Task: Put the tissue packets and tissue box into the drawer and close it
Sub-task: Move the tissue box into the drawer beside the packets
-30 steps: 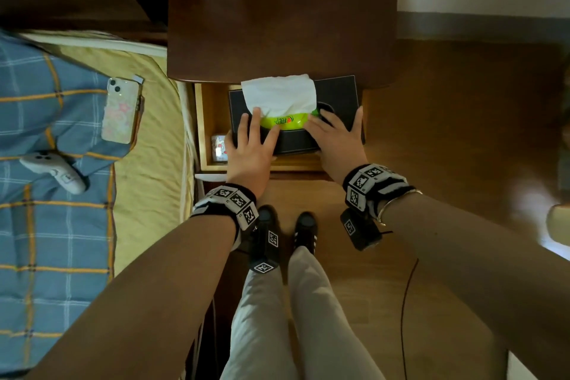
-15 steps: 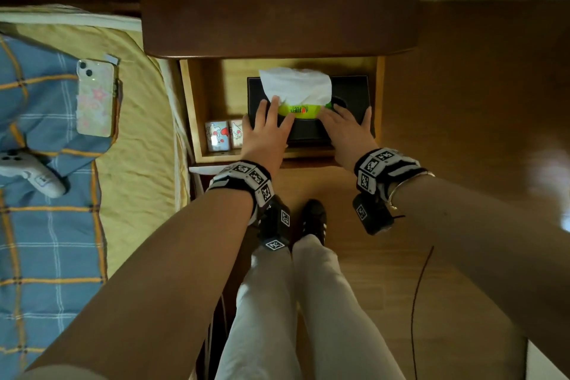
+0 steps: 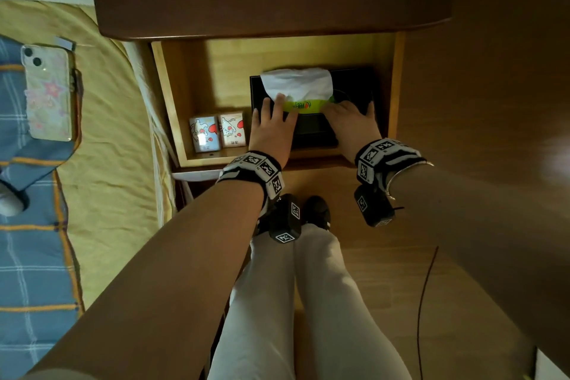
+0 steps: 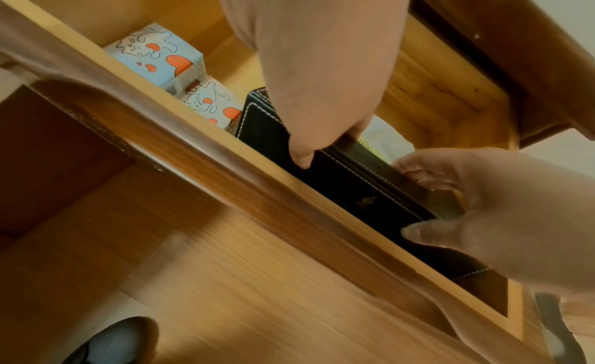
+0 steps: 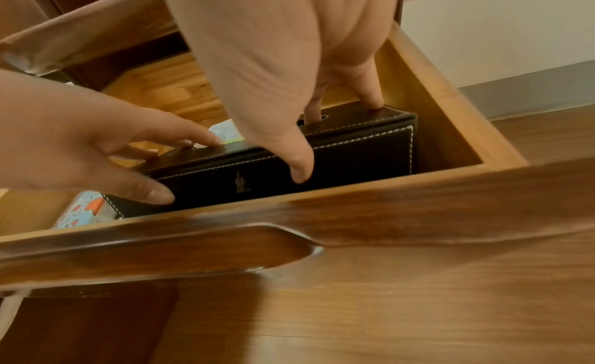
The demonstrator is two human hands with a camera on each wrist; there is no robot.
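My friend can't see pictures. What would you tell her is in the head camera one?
Two hands, left hand and right hand, hold a black tissue box inside an open wooden drawer. Two cartoon tissue packets stand beside the box. A phone lies on the bed nearby.

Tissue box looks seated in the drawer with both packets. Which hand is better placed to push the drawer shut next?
Probably the left hand: it grips the tissue box nearer the middle of the drawer, above the front's cut-out. The right hand grips the box nearer the right wall.
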